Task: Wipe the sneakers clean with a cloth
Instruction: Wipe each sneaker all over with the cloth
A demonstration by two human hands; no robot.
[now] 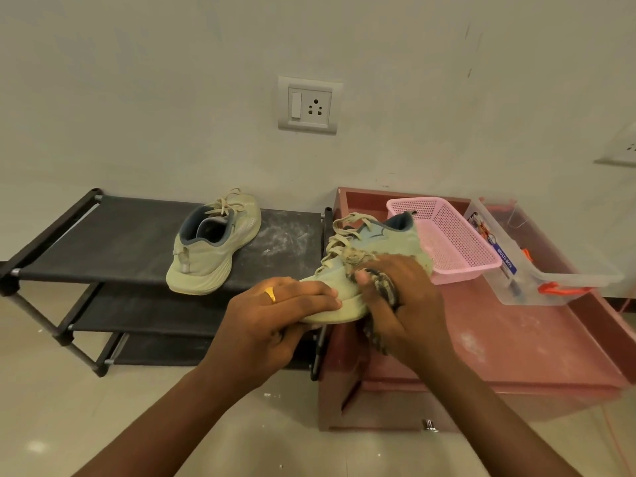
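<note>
Black rack [103,235] — sneaker [210,249], red cabinet [516,339] — basket [454,235], box [550,273]

The left hand [275,304] gripped the toe of a pale green sneaker [375,256], while the right hand [395,297] pressed a dark cloth [387,287] against its side. The second sneaker [213,242] lay on the black shoe rack [103,242] at far left.

A home entryway is suggested by a fabric-shelved shoe rack [103,242], a wall socket [308,105], a tiled floor [51,407] and a pink basket [457,235].
</note>
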